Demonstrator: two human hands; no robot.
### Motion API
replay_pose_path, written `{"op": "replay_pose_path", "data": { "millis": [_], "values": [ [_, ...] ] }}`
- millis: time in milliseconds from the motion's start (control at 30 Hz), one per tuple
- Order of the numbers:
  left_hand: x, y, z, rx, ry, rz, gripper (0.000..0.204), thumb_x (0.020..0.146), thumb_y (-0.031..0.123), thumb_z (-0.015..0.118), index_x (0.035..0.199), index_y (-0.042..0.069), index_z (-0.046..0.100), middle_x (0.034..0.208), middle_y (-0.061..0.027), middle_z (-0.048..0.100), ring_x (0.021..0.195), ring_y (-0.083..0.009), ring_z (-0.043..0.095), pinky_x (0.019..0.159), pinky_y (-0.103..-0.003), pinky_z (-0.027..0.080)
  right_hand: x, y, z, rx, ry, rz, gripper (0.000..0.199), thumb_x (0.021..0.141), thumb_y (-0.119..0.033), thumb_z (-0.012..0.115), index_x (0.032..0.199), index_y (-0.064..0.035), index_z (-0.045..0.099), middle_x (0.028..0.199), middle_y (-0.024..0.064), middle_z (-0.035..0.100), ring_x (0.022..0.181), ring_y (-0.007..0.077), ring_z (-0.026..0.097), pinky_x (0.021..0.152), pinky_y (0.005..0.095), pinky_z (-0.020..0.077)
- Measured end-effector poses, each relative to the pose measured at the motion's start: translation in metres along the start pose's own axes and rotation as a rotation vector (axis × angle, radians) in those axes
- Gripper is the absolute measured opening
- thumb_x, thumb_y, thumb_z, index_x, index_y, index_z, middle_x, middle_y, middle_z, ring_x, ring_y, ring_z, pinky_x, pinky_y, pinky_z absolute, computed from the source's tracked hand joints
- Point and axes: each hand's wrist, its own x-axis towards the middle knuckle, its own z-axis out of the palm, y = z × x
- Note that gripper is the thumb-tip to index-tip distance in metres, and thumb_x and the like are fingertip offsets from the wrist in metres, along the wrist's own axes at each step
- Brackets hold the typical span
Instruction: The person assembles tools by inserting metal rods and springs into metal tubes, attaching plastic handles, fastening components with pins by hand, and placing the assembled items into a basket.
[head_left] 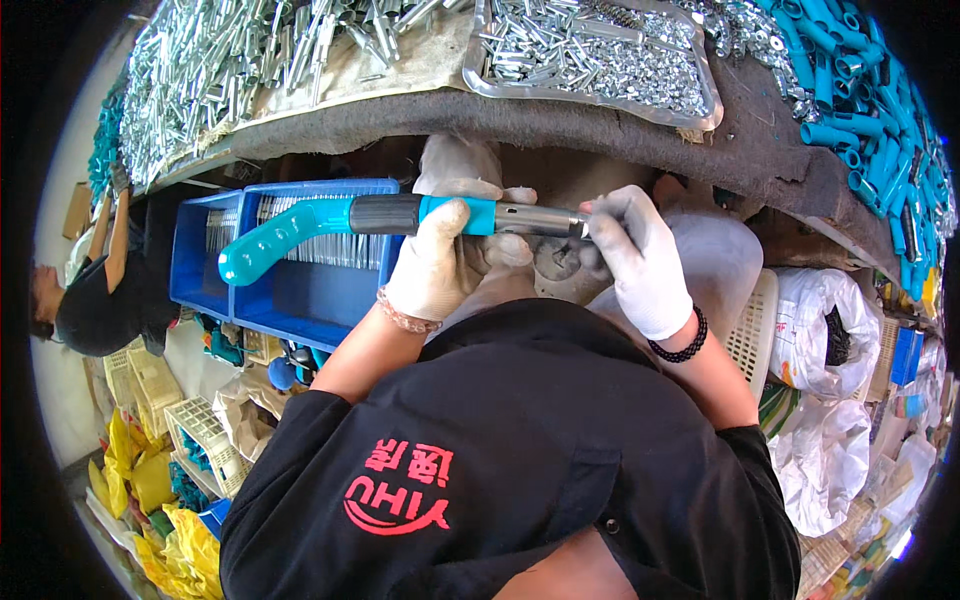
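Note:
A teal tool with a curved handle (268,250), a black collar and a slotted metal tube lies crosswise before me, its handle pointing left. My left hand (430,262), in a white glove, is closed round its teal section beside the collar. At the tube's right end, the gloved fingers of my right hand (640,255) are pinched on a small bright metal piece (584,229). Its exact shape is mostly covered by those fingers. Both hands are above my lap.
Ahead, a cloth-covered bench edge (400,115) carries loose metal tubes (240,60), a tray (715,100) of small metal parts and a heap of teal tubes (880,140). Blue bins (300,310) stand left. Another person (110,280) is farther left. White sacks (825,330) are at right.

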Motion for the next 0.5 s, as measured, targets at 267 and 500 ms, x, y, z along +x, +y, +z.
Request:
{"op": "replay_pose_path", "data": {
  "millis": [267, 500],
  "values": [
    [-0.006, 0.006, 0.001, -0.09, 0.086, -0.07, 0.037, 0.098, 0.032, 0.058, 0.122, 0.003, 0.056, 0.126, -0.0234, 0.063, 0.086, -0.0281, 0.072, 0.077, -0.036, 0.062, 0.01, 0.002, 0.001, -0.583, 0.074, -0.638, 0.031, 0.091, -0.011, 0.067, 0.121, -0.0043, 0.058, 0.098, 0.0181, 0.069, 0.082, 0.0323, 0.07, 0.073, 0.0388, 0.0551],
    [-0.01, -0.002, 0.005, -0.175, 0.013, -0.049, 0.029, 0.097, 0.02, 0.051, 0.12, 0.004, 0.058, 0.123, -0.0228, 0.064, 0.108, -0.0294, 0.064, 0.092, -0.037, 0.052, -0.007, -0.009, 0.002, -0.592, 0.055, -0.595, 0.015, 0.09, -0.008, 0.065, 0.102, -0.0018, 0.06, 0.075, 0.0145, 0.066, 0.067, 0.0296, 0.068, 0.065, 0.037, 0.0541]
  ]
}}
